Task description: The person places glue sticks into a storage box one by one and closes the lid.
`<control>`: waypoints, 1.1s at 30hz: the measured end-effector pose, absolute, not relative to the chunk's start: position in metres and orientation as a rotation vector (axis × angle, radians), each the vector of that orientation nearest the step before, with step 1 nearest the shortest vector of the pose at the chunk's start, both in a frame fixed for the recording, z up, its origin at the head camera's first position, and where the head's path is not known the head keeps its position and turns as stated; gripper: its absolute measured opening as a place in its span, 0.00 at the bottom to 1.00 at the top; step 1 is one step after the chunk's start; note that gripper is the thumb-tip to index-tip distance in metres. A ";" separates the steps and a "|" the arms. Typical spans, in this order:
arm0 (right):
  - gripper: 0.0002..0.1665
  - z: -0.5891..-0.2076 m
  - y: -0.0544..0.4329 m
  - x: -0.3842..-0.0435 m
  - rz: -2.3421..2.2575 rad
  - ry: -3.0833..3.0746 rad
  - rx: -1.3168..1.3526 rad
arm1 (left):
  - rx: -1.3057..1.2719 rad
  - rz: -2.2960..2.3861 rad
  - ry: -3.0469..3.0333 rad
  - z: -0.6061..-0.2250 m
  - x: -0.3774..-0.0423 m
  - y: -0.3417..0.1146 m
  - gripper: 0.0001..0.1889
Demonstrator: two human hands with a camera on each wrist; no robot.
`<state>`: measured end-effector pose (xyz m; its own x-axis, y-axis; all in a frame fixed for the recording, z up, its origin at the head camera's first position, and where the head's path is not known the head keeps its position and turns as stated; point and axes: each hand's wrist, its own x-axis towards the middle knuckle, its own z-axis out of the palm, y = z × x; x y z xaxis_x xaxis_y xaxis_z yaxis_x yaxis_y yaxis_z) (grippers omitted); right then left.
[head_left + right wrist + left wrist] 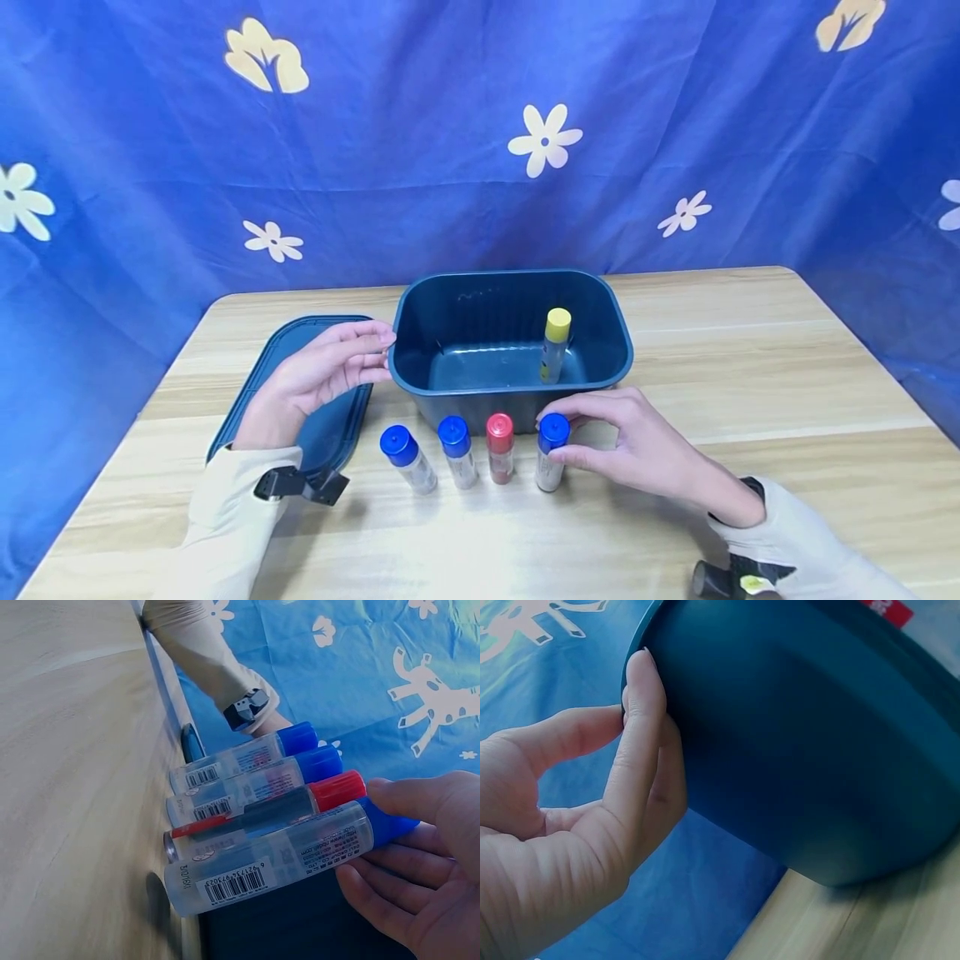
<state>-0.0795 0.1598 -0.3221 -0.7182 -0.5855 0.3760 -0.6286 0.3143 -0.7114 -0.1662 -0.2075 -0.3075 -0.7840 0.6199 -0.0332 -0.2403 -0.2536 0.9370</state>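
Note:
My right hand (618, 433) pinches the blue cap of a clear glue bottle (270, 859) between thumb and fingers; the bottle stands upright, rightmost in its row. To its left are a red-capped bottle (500, 450) and two more blue-capped bottles, the middle one (458, 454) and the leftmost one (408, 460). Behind the row sits a deep dark teal bin (450, 402). With thumb and fingertips my left hand (330, 367) holds the bin's left rim; the left wrist view shows the fingers along its outer wall. A yellow-capped bottle (555, 346) stands inside the bin, toward the right.
A dark teal lid (348, 417) lies on the wooden table (750, 375), partly under the left forearm. A blue curtain (420, 167) with pale flowers hangs right behind the table. Camera straps (300, 485) sit on both wrists.

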 end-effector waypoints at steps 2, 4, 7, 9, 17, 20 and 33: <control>0.19 -0.323 0.160 -0.079 1.390 -2.511 1.158 | 0.461 2.066 1.471 -0.308 -0.167 -0.207 0.12; 0.19 -0.324 0.160 -0.079 1.385 -2.515 1.159 | 0.450 2.061 1.486 -0.308 -0.167 -0.207 0.12; 0.19 -0.325 0.160 -0.079 1.383 -2.523 1.152 | 0.441 2.050 1.503 -0.307 -0.166 -0.206 0.12; 0.19 -0.325 0.161 -0.079 1.380 -2.530 1.147 | 0.442 2.044 1.513 -0.307 -0.166 -0.206 0.12; 0.20 -0.322 0.160 -0.078 1.367 -2.517 1.161 | 0.448 2.053 1.494 -0.306 -0.166 -0.207 0.12; 0.21 -0.318 0.160 -0.077 1.365 -2.485 1.180 | 0.441 2.062 1.495 -0.306 -0.165 -0.206 0.12; 0.23 -0.289 0.166 -0.075 1.314 -2.311 1.211 | 0.450 2.069 1.504 -0.310 -0.167 -0.208 0.12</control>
<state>-0.0748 0.1656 -0.2885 -0.6363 -0.5498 0.5411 -0.7461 0.2605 -0.6128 -0.1669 -0.2079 -0.3104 -0.7998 0.5986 -0.0434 -0.2261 -0.2336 0.9457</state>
